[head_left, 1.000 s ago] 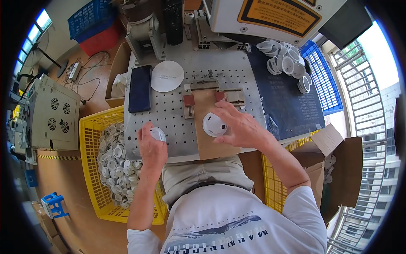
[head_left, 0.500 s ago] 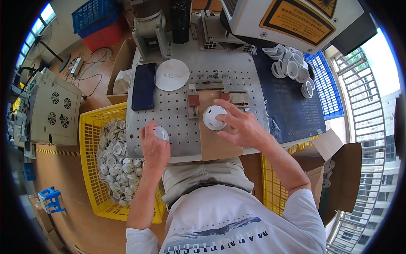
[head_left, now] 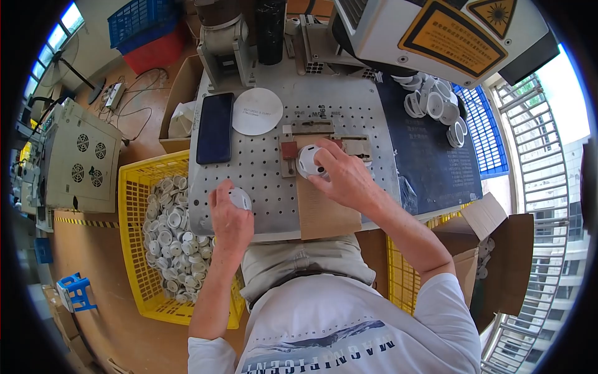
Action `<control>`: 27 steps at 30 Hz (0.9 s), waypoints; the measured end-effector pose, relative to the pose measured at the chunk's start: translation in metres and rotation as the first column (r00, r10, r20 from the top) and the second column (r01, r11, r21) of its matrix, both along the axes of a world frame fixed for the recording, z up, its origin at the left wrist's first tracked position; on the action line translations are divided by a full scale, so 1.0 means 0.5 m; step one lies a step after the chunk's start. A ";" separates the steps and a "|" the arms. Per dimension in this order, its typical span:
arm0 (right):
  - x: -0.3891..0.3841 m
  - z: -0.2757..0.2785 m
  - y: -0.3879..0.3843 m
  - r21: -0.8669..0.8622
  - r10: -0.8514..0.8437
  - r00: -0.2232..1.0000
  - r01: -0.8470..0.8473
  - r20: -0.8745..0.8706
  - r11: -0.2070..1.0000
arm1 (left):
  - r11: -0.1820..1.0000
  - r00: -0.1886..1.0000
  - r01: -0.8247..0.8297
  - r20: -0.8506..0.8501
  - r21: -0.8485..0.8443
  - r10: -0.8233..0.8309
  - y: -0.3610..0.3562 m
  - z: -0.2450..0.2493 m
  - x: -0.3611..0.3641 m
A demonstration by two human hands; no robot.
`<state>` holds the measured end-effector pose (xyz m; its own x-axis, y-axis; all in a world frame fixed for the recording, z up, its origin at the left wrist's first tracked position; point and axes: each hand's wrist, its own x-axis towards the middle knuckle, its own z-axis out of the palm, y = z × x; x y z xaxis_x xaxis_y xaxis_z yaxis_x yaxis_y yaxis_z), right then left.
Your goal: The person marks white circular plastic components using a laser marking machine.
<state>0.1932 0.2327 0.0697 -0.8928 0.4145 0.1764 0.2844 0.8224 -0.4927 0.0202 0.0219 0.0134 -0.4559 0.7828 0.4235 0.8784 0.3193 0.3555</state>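
A white round plastic cap [head_left: 308,163] with small dark slots is on the brown cardboard strip [head_left: 327,215], close to the metal fixture [head_left: 289,167] with red pads. The fingers of my right hand [head_left: 342,174] are closed on this cap from its right side. Near the table's front left edge, my left hand [head_left: 230,218] grips another white round cap [head_left: 240,198], partly hidden behind its fingers. Both items lie over the perforated metal plate [head_left: 261,174].
A dark phone [head_left: 214,128] and a white printed disc [head_left: 257,111] lie at the back left. A yellow basket [head_left: 134,249] full of white parts stands left. White rings [head_left: 433,103] sit on the dark mat [head_left: 430,168]. A machine head with warning label [head_left: 451,40] overhangs the back right.
My right hand has moved forward with its cap, up the cardboard towards the fixture, and its fingers have closed in on it. My left hand stays nearly in place.
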 end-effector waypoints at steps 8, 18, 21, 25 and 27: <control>-0.017 -0.005 0.000 0.046 -0.038 0.999 0.038 0.002 0.998 | 1.000 1.000 0.006 0.009 0.018 -0.006 0.001 -0.002 0.001; -0.035 0.005 -0.013 0.021 -0.138 0.986 0.136 0.090 0.990 | 1.000 1.000 -0.002 0.026 0.013 0.002 0.002 0.011 0.007; -0.049 -0.001 0.002 0.017 -0.172 0.982 0.171 0.082 0.985 | 1.000 1.000 0.021 0.001 -0.001 -0.021 0.003 0.008 0.004; -0.038 -0.008 0.002 0.051 -0.169 0.985 0.167 0.038 0.985 | 1.000 1.000 0.027 0.006 0.013 -0.027 -0.001 0.002 0.000; -0.020 -0.007 -0.003 0.055 -0.171 0.985 0.171 -0.006 0.984 | 0.999 0.999 0.025 0.045 0.022 -0.026 -0.025 0.007 -0.007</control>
<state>0.1830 0.2313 0.0662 -0.8092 0.5510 0.2040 0.4230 0.7873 -0.4487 0.0166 0.0092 0.0167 -0.4553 0.7851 0.4199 0.8690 0.2892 0.4015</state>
